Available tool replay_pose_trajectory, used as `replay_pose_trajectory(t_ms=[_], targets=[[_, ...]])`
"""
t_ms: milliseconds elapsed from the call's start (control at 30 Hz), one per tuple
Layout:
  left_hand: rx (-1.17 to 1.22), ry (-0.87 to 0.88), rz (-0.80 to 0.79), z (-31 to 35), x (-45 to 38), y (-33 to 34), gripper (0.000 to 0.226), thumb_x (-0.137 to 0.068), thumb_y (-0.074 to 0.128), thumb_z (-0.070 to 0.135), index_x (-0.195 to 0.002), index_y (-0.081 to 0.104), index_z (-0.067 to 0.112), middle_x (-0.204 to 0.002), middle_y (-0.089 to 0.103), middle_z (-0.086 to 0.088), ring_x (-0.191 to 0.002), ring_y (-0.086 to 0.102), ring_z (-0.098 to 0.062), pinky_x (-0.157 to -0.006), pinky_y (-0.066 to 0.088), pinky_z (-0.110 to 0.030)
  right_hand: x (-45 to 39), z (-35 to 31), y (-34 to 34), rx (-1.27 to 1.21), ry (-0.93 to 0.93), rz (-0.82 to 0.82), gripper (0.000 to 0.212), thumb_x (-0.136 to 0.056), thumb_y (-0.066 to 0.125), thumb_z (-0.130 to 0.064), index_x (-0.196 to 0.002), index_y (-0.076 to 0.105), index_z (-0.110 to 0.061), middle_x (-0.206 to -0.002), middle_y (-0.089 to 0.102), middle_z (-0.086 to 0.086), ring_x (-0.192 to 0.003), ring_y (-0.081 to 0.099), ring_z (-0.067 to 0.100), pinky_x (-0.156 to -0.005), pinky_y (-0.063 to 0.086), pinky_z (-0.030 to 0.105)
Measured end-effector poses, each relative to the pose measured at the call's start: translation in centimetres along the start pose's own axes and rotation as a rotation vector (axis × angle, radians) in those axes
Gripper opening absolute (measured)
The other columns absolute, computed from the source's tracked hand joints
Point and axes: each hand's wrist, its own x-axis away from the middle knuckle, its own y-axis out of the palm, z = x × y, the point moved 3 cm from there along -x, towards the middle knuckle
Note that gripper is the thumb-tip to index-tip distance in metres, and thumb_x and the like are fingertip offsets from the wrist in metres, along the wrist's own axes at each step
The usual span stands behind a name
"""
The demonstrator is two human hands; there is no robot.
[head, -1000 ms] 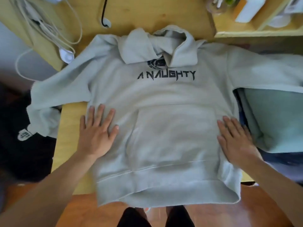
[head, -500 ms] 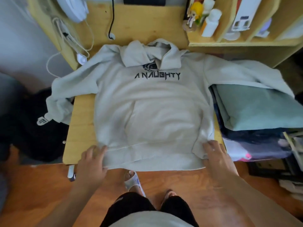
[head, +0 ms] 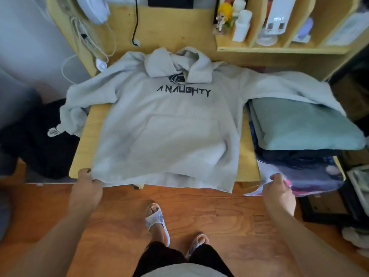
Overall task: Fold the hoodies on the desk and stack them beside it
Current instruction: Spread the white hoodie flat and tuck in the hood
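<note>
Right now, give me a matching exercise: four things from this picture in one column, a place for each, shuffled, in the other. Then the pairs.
Things:
1. grey hoodie
2. green folded garment
3. black garment
4. yellow-haired figurine

Places:
A. on the shelf at the back of the desk
B. top of the stack on the right
C. spread flat on the desk
D. low, left of the desk

Pairs: 1-C, 2-B, 3-D, 4-A

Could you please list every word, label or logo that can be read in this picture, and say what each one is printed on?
"A NAUGHTY": black print across the chest of the grey hoodie on the desk.
Round dark emblem above that print: partly under the hood, not readable.
White patch on the black garment left of the desk: too blurred to read.
White box on the shelf: markings unreadable.
</note>
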Motion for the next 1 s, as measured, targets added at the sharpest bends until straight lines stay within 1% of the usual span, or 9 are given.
replay_pose_trajectory(t_ms=[100,200,267,367,500,667,800,900,1000], targets=[[-0.07,0.117,0.082,1.2,1.3,-0.3,0.048,-0.092,0.057,0.015,-0.136,0.039,0.023,-0.118,0.052,-0.015,-0.08,0.059,-0.04,-0.065,0.049,-0.047,1.8,-3.0,1.0,-0.023,-0.461,0.142,0.029,-0.089,0.069,-0.014,-0.116,0.062,-0.005,-0.114,0.058,0.015,-0.102,0.056,0.035,-0.084,0.051,0.046],[-0.327,0.379,0.108,2.3,1.9,-0.6,0.05,-0.089,0.067,0.011,-0.134,0.047,0.016,-0.124,0.044,-0.015,-0.09,0.054,-0.038,-0.062,0.048,-0.046,4.8,-6.3,4.5,0.216,-0.829,-0.069,0.051,-0.087,0.071,-0.033,-0.133,0.056,-0.016,-0.129,0.054,0.005,-0.119,0.051,0.026,-0.102,0.048,0.043],[-0.543,0.558,0.078,2.3,1.5,-0.7,0.044,-0.082,0.074,0.006,-0.123,0.057,0.011,-0.117,0.046,-0.014,-0.091,0.055,-0.037,-0.058,0.049,-0.044,5.9,-7.2,6.5,0.335,-0.821,-0.147,0.074,-0.082,0.072,-0.03,-0.148,0.04,-0.018,-0.142,0.044,0.007,-0.129,0.042,0.029,-0.111,0.041,0.044],[-0.564,0.543,0.064,2.3,0.8,-2.1,0.024,-0.09,0.065,0.011,-0.113,0.058,0.01,-0.106,0.046,-0.009,-0.082,0.056,-0.032,-0.057,0.05,-0.045,5.1,-7.5,7.4,0.401,-0.756,-0.103,0.09,-0.065,0.074,-0.001,-0.147,0.041,-0.018,-0.135,0.045,0.009,-0.12,0.044,0.033,-0.103,0.044,0.047],[-0.482,0.528,0.04,2.6,0.4,-3.9,0.018,-0.099,0.054,0.016,-0.116,0.051,0.012,-0.101,0.043,-0.004,-0.063,0.052,-0.026,-0.052,0.044,-0.042,2.5,-6.0,5.5,0.348,-0.801,-0.059,0.067,-0.052,0.071,0.017,-0.111,0.063,-0.013,-0.099,0.057,0.006,-0.087,0.056,0.031,-0.075,0.051,0.044],[-0.439,0.572,0.046,3.6,0.8,-4.7,0.014,-0.099,0.051,0.016,-0.112,0.049,0.013,-0.098,0.044,-0.002,-0.062,0.052,-0.027,-0.053,0.042,-0.041,1.2,-5.9,0.8,0.283,-0.754,0.114,0.035,-0.061,0.061,0.014,-0.088,0.053,-0.006,-0.086,0.049,0.012,-0.076,0.05,0.036,-0.054,0.045,0.042],[-0.195,0.344,0.138,2.7,2.0,-5.1,0.017,-0.098,0.048,0.007,-0.089,0.036,0.015,-0.078,0.046,-0.007,-0.062,0.049,-0.034,-0.059,0.044,-0.047,0.4,-5.2,-5.5,0.004,-0.537,0.422,0.027,-0.069,0.055,0.017,-0.091,0.055,0.003,-0.094,0.049,0.021,-0.085,0.045,0.039,-0.059,0.042,0.041],[-0.184,0.227,-0.019,1.1,4.1,-1.9,0.005,-0.101,0.047,0.006,-0.104,0.045,0.01,-0.078,0.059,-0.011,-0.068,0.056,-0.032,-0.062,0.042,-0.043,0.6,-4.4,-4.7,-0.047,-0.172,0.257,0.033,-0.075,0.061,0.013,-0.101,0.05,-0.005,-0.108,0.047,0.019,-0.084,0.051,0.041,-0.071,0.05,0.048],[-0.082,0.178,-0.021,0.4,5.4,0.1,0.029,-0.101,0.044,0.008,-0.127,0.053,0.015,-0.087,0.061,-0.005,-0.076,0.056,-0.027,-0.068,0.043,-0.04,1.0,-2.3,-1.4,0.351,-0.501,0.068,0.038,-0.073,0.07,0.01,-0.102,0.054,-0.008,-0.103,0.043,0.01,-0.073,0.054,0.032,-0.056,0.056,0.046]])
